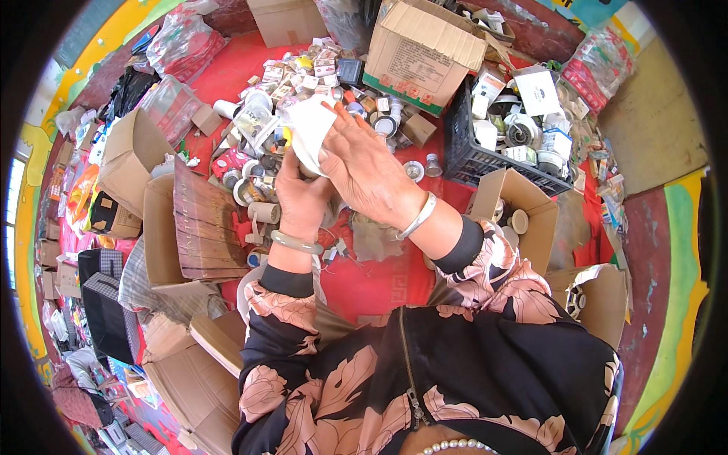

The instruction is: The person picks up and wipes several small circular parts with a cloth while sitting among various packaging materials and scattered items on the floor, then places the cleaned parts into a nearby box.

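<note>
Both hands are raised over the pile, together on a smooth white piece [311, 125] that looks like cloth, paper or thin plastic; which one I cannot tell. My left hand [302, 196] grips its lower end from the left, fingers mostly hidden behind it. With fingers stretched along its right side, my right hand [371, 168] presses the white piece against the left. A small yellow spot shows at its left edge; whether something is wrapped inside is hidden. Beyond the hands spreads a heap of small boxes [322, 67], jars and tins. A white mug [264, 213] lies near my left wrist.
A black plastic crate [464, 155] full of tins and boxes stands at the right. Behind the heap is a large cardboard box [419, 57]. Open cartons [161, 227] flank me on the left, and another carton [535, 216] holds round items at right. Red carpet [364, 284] lies underneath.
</note>
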`<action>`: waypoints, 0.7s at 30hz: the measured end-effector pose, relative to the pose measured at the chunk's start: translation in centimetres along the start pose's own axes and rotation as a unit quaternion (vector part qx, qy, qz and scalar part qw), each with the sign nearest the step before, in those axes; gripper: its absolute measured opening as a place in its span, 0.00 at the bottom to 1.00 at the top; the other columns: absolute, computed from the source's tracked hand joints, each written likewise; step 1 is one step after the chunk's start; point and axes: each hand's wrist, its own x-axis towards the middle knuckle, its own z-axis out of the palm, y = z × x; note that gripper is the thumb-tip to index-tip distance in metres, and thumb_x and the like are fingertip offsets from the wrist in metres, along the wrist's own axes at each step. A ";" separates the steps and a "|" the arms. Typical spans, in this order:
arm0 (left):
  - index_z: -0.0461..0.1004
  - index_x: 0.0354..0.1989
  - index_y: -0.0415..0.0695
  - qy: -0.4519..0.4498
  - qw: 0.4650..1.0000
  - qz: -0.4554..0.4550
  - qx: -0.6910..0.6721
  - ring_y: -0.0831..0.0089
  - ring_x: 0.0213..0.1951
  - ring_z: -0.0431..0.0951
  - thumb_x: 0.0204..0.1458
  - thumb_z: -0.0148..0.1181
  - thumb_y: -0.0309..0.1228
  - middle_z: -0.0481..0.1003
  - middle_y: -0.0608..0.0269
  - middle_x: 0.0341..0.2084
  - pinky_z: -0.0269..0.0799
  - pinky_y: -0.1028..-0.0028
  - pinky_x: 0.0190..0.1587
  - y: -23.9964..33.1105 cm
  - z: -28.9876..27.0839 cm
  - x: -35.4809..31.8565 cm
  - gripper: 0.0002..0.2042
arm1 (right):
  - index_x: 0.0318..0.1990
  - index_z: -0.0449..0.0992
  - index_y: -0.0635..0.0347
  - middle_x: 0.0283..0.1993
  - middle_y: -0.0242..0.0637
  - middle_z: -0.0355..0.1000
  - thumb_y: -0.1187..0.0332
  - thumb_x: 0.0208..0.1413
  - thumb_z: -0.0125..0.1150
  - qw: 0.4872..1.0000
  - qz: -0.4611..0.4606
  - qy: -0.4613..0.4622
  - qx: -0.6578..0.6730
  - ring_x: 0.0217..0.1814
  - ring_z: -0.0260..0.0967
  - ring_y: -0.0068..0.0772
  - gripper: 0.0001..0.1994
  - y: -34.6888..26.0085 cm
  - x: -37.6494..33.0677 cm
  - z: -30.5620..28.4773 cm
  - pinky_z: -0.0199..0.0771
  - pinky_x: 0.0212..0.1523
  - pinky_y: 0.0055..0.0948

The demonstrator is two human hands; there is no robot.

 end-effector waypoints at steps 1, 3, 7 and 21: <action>0.66 0.44 0.37 -0.005 0.999 -0.009 -0.038 0.79 0.40 0.70 0.39 0.64 0.22 0.72 0.65 0.39 0.67 0.78 0.44 0.0 -0.3 0.1 0.21 | 0.49 0.65 0.68 0.60 0.53 0.54 0.60 0.59 0.38 1.000 -0.012 -0.021 -0.012 0.66 0.43 0.52 0.20 -0.2 -0.3 -0.3 0.40 0.64 0.43; 0.65 0.45 0.37 -0.015 0.993 -0.026 -0.113 0.78 0.42 0.71 0.39 0.64 0.22 0.71 0.64 0.41 0.67 0.76 0.45 0.0 -0.8 0.2 0.22 | 0.49 0.65 0.68 0.59 0.54 0.55 0.61 0.59 0.38 0.998 -0.038 -0.039 -0.018 0.66 0.43 0.52 0.20 -0.8 -0.5 -0.7 0.41 0.63 0.44; 0.65 0.47 0.38 -0.047 0.979 -0.068 -0.185 0.76 0.42 0.71 0.42 0.64 0.25 0.71 0.64 0.42 0.67 0.76 0.46 -1.1 -1.0 -0.4 0.22 | 0.44 0.67 0.67 0.57 0.54 0.57 0.60 0.59 0.39 0.997 -0.061 -0.031 0.021 0.65 0.45 0.52 0.18 -1.4 -0.3 -1.1 0.42 0.63 0.45; 0.64 0.48 0.37 -0.031 0.990 -0.032 -0.135 0.76 0.43 0.71 0.41 0.61 0.18 0.71 0.62 0.42 0.68 0.74 0.46 0.3 -0.9 0.0 0.23 | 0.52 0.63 0.71 0.58 0.52 0.57 0.58 0.60 0.35 0.997 -0.049 -0.053 0.023 0.66 0.44 0.49 0.23 -0.7 -0.6 -0.5 0.41 0.64 0.41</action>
